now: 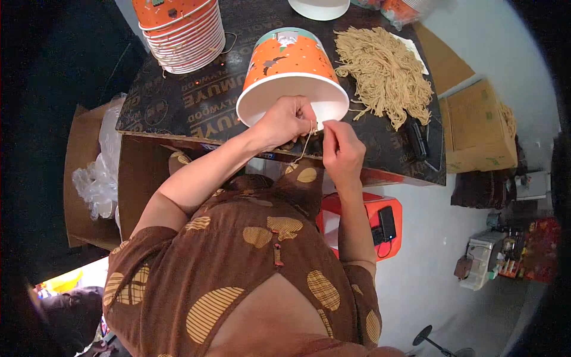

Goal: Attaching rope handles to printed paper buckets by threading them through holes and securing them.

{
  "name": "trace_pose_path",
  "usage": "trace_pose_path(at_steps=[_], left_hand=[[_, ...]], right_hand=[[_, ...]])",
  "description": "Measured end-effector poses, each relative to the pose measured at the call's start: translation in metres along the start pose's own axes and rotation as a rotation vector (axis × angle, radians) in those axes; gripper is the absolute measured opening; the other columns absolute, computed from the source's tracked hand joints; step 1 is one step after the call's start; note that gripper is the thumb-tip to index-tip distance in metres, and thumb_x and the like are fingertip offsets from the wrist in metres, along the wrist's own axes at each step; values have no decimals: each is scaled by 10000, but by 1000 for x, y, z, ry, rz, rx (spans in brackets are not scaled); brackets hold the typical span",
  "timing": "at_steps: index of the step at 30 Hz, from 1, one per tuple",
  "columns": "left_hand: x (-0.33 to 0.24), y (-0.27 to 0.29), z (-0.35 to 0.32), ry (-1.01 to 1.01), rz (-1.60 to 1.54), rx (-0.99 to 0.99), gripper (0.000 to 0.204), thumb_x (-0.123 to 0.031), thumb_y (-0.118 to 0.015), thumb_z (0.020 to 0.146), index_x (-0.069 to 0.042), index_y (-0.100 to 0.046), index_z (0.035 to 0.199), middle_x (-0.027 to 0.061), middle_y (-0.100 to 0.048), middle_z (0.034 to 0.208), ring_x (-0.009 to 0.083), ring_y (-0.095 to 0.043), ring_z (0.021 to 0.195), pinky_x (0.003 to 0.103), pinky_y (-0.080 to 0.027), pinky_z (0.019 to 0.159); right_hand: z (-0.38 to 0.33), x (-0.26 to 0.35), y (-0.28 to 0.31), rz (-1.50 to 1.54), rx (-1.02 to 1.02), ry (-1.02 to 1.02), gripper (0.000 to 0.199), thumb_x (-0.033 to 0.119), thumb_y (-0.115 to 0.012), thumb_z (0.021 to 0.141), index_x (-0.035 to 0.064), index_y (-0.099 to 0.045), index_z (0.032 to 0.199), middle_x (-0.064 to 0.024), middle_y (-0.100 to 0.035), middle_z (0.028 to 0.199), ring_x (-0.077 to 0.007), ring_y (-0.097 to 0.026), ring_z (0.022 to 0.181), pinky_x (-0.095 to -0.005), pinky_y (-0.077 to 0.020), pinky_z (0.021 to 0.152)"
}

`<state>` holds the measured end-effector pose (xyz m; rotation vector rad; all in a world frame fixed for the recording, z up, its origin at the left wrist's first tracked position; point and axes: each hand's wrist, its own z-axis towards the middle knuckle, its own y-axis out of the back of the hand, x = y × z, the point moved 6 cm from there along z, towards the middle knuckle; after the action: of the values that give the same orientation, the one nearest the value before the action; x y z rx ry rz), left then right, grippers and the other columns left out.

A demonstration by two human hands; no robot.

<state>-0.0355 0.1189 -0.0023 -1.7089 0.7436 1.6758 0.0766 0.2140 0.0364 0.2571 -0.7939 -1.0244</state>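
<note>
An orange paper bucket (291, 58) with dark printed figures lies tilted on the table, its white mouth facing me. At the near side of its rim my left hand (286, 123) is closed, thumb and finger pinching a thin tan string (307, 146) whose loose end hangs down past the table edge. Right beside it, my right hand (344, 149) is also closed, its fingertips pinched at the string by the rim. The string's exact path between the fingertips is too small to make out.
A stack of similar buckets (184, 44) stands at the far left. To the right lie a heap of tan strings (386, 74) and a small black object (417, 141). Cardboard boxes (479, 128) flank the dark table (202, 113); a red stool (389, 238) holds a black device.
</note>
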Motion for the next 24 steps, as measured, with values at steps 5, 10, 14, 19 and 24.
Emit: trace_pose_path(at_steps=[5,10,14,19,24], left_hand=[[-10,-3,-6,-41,77,11,42,23,-609,802,-8,-582,809,-5,-555,706,65,-508,621,244,-413,526],[-16,-6,-13,-265,328,-52,93,41,-595,813,-12,-566,884,28,-569,760,110,-544,674,275,-447,586],[-41,-14,-25,-680,697,-135,192,55,-618,799,-25,-553,961,98,-563,831,249,-603,719,351,-491,612],[-36,-16,-29,-719,918,-151,226,19,-646,791,-32,-533,980,145,-544,858,361,-594,743,422,-499,622],[-27,-13,-27,-696,977,-161,232,-8,-638,810,-26,-486,983,163,-548,861,375,-605,733,449,-501,604]], right_hand=[[3,-2,-8,34,-47,-76,163,-29,-599,833,33,-594,984,-159,-583,800,-352,-602,700,-416,-475,606],[3,0,-12,14,-86,-57,161,-28,-595,836,24,-584,988,-160,-578,797,-353,-595,712,-425,-468,619],[1,-1,-14,13,-88,-96,170,-22,-599,828,25,-583,990,-155,-578,803,-348,-595,715,-434,-468,628],[0,-2,-17,-18,-56,-126,197,-39,-594,832,15,-617,1020,-163,-618,855,-328,-624,744,-390,-492,666],[0,-4,-19,-53,17,-150,252,-24,-590,838,28,-626,1082,-172,-621,873,-345,-626,774,-401,-494,693]])
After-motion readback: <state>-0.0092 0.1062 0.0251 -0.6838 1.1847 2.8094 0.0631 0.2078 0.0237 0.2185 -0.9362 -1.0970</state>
